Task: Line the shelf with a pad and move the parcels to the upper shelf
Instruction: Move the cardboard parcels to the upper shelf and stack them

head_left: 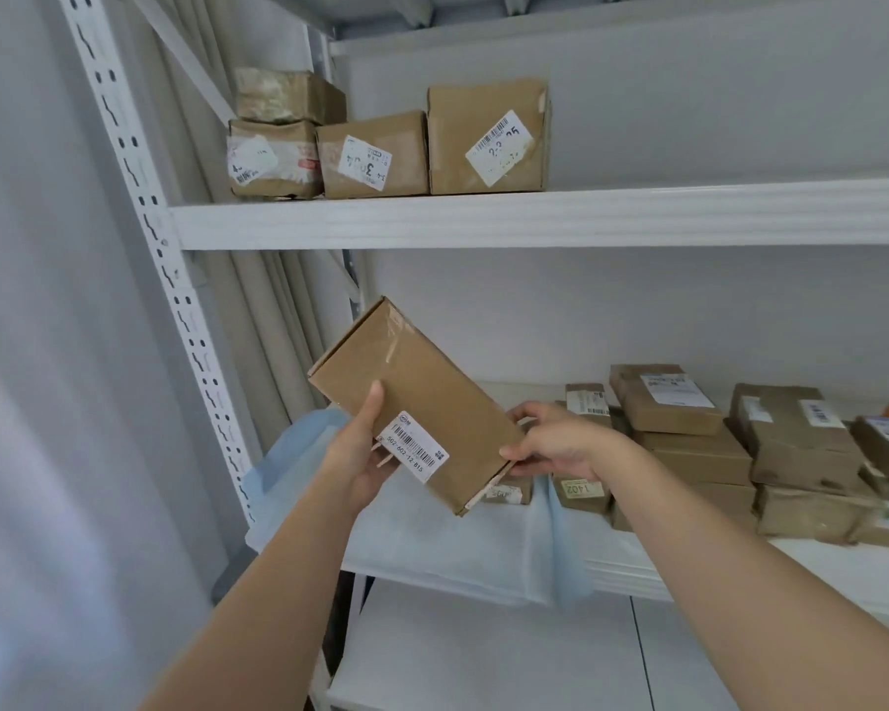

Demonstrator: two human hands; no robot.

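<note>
Two bare forearms reach up and forward from the lower frame edge, both hands on one cardboard parcel [417, 402] held in the air between the upper shelf [535, 218] and the lower shelf [632, 572].

Left hand [360, 454]: arm rises from bottom left, palm under the parcel's near left edge. Thumb lies straight up across the top face, just left of the barcode label [412, 446]; the remaining fingers curl beneath, mostly hidden, one fingertip showing by the label's lower corner.

Right hand [555, 443]: arm comes in from bottom right, wrist bent inward. Thumb and fingers close in a narrow pinch on the parcel's lower right corner and end flap.

Parcel: long brown box, tilted, far end up and to the left, clear tape across the top face. It touches neither shelf.

Upper shelf: four brown parcels grouped at the left end. Small box [288, 97] stacked on another small box [273, 159]; beside them a medium box [373, 156], then a taller box [488, 138], each of the lower three with a white label.

Lower shelf: pale blue pad [432, 546] spread over the left portion, its front edge hanging over the shelf lip. Stacked parcels [740, 454] fill the right portion, some resting on the pad's right edge.

White slotted upright [155, 248] stands at left, with a curtain [257, 310] behind.
</note>
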